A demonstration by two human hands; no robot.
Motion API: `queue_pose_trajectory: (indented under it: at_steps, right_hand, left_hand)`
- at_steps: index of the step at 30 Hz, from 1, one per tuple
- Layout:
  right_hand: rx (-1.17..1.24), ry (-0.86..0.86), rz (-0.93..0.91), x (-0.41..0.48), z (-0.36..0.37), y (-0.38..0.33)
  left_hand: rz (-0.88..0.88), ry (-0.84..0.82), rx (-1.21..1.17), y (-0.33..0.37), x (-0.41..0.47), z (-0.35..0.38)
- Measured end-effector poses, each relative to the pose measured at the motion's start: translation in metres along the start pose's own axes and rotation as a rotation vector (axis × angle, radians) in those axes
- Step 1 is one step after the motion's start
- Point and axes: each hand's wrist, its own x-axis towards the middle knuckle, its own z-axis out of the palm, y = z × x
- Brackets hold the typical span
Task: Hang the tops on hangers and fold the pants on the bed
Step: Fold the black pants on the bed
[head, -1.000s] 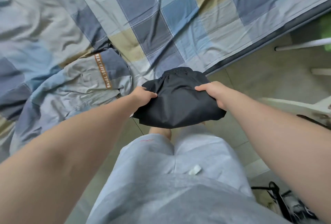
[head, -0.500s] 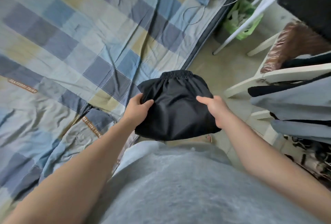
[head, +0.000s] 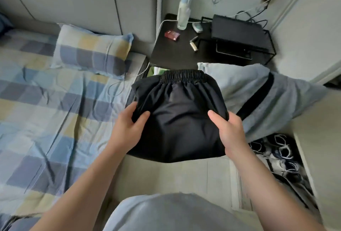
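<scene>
While the checked blue-and-yellow bed [head: 46,110] filled the view a second ago, it now lies only on the left, with a matching checked pillow [head: 92,51] at its head, so the person has turned toward the bed's top end. The left hand [head: 127,129] keeps its pinch on the left edge of the folded black satin-like pants [head: 177,120], thumb on top and fingers beneath. The bundle hangs in the air over the floor strip just beside the mattress, its elastic waistband pointing away toward a black bedside table [head: 175,53]. The right hand [head: 228,131] clamps the opposite edge the same way. Further right lies a grey garment with a black stripe [head: 276,101]. The fold looks finished; the pants seem to be in transit and not yet set down.
</scene>
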Motion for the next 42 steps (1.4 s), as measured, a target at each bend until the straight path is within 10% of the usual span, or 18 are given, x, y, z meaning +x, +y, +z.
queue_pose_trajectory:
  at_steps: [14, 42]
  right_hand:
    - [0.188, 0.609, -0.01, -0.031, -0.312, 0.022]
    - [0.55, 1.611, 0.426, 0.051, -0.566, 0.179]
  left_hand:
    - [0.434, -0.578, -0.01, 0.181, 0.041, 0.311]
    - [0.601, -1.565, 0.222, 0.247, 0.049, 0.877]
